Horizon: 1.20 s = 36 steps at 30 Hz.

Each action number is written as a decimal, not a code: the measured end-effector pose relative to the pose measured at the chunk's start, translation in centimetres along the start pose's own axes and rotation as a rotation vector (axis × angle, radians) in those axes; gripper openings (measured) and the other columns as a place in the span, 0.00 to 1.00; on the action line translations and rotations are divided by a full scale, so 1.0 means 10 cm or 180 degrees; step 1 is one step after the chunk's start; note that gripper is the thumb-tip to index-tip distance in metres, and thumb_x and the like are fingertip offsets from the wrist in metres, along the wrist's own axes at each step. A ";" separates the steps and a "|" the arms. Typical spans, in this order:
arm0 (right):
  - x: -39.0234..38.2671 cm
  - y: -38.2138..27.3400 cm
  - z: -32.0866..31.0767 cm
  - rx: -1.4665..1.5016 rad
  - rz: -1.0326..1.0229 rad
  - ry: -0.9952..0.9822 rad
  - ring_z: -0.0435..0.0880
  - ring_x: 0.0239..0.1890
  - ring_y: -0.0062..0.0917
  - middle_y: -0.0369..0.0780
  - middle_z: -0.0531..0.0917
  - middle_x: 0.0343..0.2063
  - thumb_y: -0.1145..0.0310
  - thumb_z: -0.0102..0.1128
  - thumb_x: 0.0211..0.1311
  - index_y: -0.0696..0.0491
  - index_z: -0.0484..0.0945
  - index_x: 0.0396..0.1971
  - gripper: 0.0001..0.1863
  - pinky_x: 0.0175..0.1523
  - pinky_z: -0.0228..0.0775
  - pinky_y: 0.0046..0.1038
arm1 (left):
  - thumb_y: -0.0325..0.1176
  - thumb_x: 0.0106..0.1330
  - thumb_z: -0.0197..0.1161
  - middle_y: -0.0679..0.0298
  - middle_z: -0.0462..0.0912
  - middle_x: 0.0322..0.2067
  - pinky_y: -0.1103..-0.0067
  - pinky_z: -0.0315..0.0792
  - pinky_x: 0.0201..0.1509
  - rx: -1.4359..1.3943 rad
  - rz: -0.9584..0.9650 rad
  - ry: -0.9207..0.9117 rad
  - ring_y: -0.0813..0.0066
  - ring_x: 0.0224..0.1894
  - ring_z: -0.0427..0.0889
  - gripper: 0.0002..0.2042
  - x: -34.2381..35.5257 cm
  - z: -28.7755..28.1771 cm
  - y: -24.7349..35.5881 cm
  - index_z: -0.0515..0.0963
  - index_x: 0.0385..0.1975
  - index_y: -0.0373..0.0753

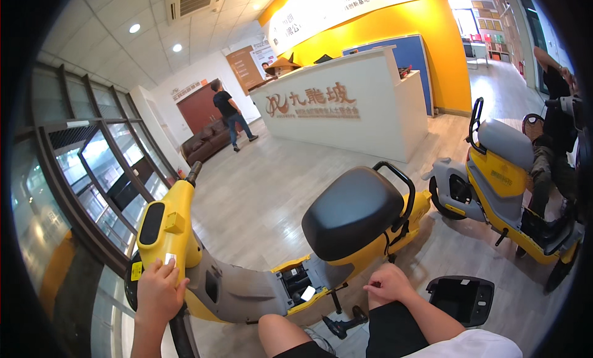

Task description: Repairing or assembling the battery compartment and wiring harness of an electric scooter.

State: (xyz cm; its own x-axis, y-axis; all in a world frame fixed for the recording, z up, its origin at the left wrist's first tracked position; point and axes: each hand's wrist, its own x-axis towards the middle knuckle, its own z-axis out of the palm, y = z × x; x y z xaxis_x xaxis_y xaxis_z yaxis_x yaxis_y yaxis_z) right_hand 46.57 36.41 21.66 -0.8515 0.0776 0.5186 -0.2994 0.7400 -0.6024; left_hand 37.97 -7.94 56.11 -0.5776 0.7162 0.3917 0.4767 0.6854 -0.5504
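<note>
My left hand (pixel 159 290) lies on the yellow front cover (pixel 191 250) of an electric scooter, fingers stretched out beside a small white sticker (pixel 170 258). Above the fingertips is the scooter's dark display (pixel 152 223). My right hand (pixel 390 285) rests on my knee with its fingers curled in. A small dark spot shows at those fingers, too small to name. Between the hands, the scooter's footboard compartment (pixel 295 285) is uncovered, showing black parts and a white piece (pixel 308 293). A black cordless drill (pixel 347 323) is by my legs.
A black cover panel (pixel 460 301) lies on the floor at my right. The black scooter seat (pixel 352 213) stands ahead. Farther right, a person (pixel 550 136) is beside a second yellow-grey scooter (pixel 494 173). Another person (pixel 230 114) walks near the white reception desk (pixel 346 108). Glass doors (pixel 105 166) line the left.
</note>
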 end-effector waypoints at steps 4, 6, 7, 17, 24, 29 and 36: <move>0.01 0.00 0.07 0.0138 0.0085 0.0048 0.78 0.24 0.36 0.38 0.78 0.16 0.59 0.74 0.52 0.51 0.82 0.17 0.14 0.32 0.67 0.37 | 0.35 0.54 0.73 0.50 0.84 0.47 0.66 0.76 0.54 -0.0174 -0.0261 -0.0071 0.51 0.49 0.80 0.21 0.02 -0.01 0.05 0.82 0.45 0.27; 0.05 -0.01 0.07 -0.0031 -0.0198 0.0097 0.78 0.24 0.35 0.38 0.78 0.16 0.61 0.74 0.52 0.51 0.82 0.18 0.12 0.32 0.66 0.36 | 0.34 0.55 0.72 0.51 0.82 0.47 0.66 0.76 0.54 -0.0174 -0.0394 -0.0198 0.53 0.49 0.79 0.21 0.01 -0.03 0.06 0.81 0.45 0.26; 0.04 -0.01 0.05 -0.0063 -0.0168 0.0019 0.78 0.24 0.35 0.38 0.78 0.16 0.61 0.74 0.52 0.51 0.82 0.18 0.12 0.32 0.66 0.36 | 0.33 0.55 0.72 0.50 0.82 0.47 0.66 0.76 0.54 -0.0209 -0.0402 -0.0157 0.53 0.49 0.79 0.21 0.03 -0.05 0.09 0.81 0.44 0.26; 0.02 0.06 0.09 0.0174 -0.0165 0.0152 0.77 0.25 0.35 0.37 0.77 0.16 0.61 0.73 0.53 0.49 0.81 0.18 0.12 0.34 0.65 0.36 | 0.33 0.57 0.72 0.51 0.83 0.48 0.64 0.74 0.58 0.0114 -0.0089 -0.0102 0.47 0.54 0.79 0.14 -0.02 -0.08 0.25 0.83 0.39 0.29; -0.01 0.13 0.02 -0.0034 0.0132 0.0116 0.78 0.26 0.33 0.35 0.79 0.17 0.59 0.73 0.55 0.48 0.82 0.19 0.12 0.36 0.66 0.35 | 0.36 0.58 0.72 0.51 0.87 0.34 0.59 0.80 0.44 -0.4299 0.1261 -0.0713 0.46 0.37 0.86 0.11 -0.48 -0.26 1.26 0.84 0.31 0.33; 0.08 0.00 0.02 0.0316 0.0179 0.0007 0.80 0.26 0.35 0.37 0.80 0.18 0.59 0.72 0.56 0.50 0.82 0.20 0.12 0.33 0.69 0.36 | 0.27 0.59 0.69 0.52 0.87 0.37 0.63 0.79 0.42 -0.4255 0.0073 -0.1088 0.53 0.39 0.86 0.07 -0.92 0.38 1.88 0.83 0.34 0.32; 0.10 -0.19 0.15 0.0874 0.0456 -0.0078 0.78 0.24 0.33 0.39 0.79 0.18 0.58 0.72 0.59 0.53 0.80 0.18 0.17 0.31 0.67 0.33 | 0.30 0.61 0.68 0.55 0.86 0.38 0.66 0.78 0.48 -0.3313 0.0166 -0.1833 0.53 0.42 0.84 0.07 -1.01 0.94 1.92 0.84 0.37 0.36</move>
State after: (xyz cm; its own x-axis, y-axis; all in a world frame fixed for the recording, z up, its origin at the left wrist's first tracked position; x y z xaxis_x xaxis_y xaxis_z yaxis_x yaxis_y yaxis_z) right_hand 45.63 34.02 22.43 -0.9026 0.1494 0.4037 -0.2778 0.5142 -0.8114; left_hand 46.68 -3.28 34.67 -0.6274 0.7644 -0.1484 0.6637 0.6247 0.4114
